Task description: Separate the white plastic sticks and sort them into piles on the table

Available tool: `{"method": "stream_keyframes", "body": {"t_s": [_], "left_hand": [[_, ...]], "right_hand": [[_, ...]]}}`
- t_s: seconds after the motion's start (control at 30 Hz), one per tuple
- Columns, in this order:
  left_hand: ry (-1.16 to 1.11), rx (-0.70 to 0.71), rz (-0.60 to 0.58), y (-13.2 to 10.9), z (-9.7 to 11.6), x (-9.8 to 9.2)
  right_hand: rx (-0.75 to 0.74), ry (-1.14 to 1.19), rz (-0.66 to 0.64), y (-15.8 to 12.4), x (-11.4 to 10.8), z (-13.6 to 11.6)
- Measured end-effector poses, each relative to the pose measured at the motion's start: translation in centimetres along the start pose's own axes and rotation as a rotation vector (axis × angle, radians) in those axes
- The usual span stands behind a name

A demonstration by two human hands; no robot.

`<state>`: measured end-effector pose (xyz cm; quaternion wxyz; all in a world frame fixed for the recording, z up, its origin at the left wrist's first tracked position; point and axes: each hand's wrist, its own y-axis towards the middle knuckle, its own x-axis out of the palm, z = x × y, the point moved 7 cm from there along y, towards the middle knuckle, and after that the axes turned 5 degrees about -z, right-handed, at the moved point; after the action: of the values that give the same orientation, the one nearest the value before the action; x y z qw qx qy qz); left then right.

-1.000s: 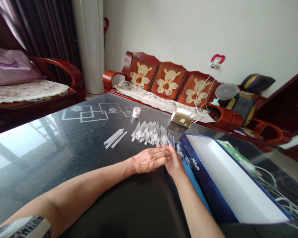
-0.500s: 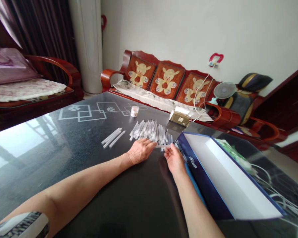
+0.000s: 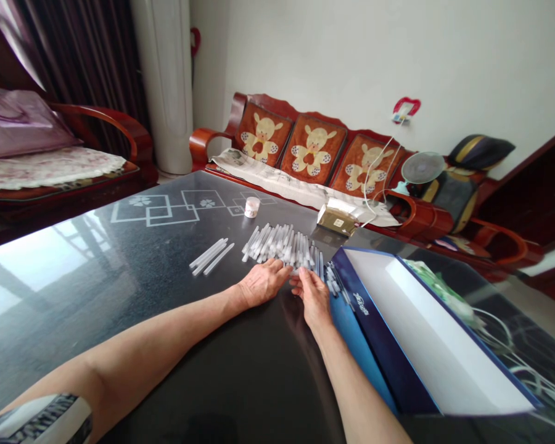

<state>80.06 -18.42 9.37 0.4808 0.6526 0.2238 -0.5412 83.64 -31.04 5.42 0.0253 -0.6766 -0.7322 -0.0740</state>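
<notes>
A heap of several short white plastic tubes (image 3: 282, 242) lies on the dark glossy table (image 3: 134, 271). My left hand (image 3: 262, 282) rests at the near edge of the heap, fingers curled onto the tubes. My right hand (image 3: 312, 295) lies beside it, fingertips on the tubes at the heap's near right end. Whether either hand grips a tube is hidden. A few separate tubes (image 3: 211, 256) lie apart to the left. Small pen-like parts (image 3: 335, 285) lie against a blue open box (image 3: 425, 333) on the right.
A small white jar (image 3: 251, 207) and a tan packet (image 3: 337, 219) stand beyond the heap. Green items and white cables (image 3: 504, 333) lie right of the box. A wooden sofa (image 3: 314, 154) and a small fan (image 3: 422, 168) are behind the table.
My left hand curled and moved up to the heap. My right hand shifted left, away from the box, and now meets the left hand at the tubes.
</notes>
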Motion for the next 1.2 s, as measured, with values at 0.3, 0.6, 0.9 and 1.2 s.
{"method": "stream_keyframes", "body": {"t_s": [0.3, 0.6, 0.9, 1.2], "left_hand": [[-0.15, -0.076, -0.142, 0.3, 0.2, 0.5], [-0.755, -0.109, -0.136, 0.7, -0.7, -0.3], [-1.537, -0.427, -0.462, 0.2, -0.5, 2.3], [-1.684, -0.387, -0.538, -0.4, -1.0, 2.0]], "right_hand": [[-0.015, 0.061, -0.031, 0.1, 0.2, 0.5], [0.003, 0.107, -0.059, -0.1, 0.1, 0.4], [0.029, 0.18, -0.117, -0.8, 0.7, 0.1], [0.025, 0.297, -0.073, 0.1, -0.6, -0.2]]}}
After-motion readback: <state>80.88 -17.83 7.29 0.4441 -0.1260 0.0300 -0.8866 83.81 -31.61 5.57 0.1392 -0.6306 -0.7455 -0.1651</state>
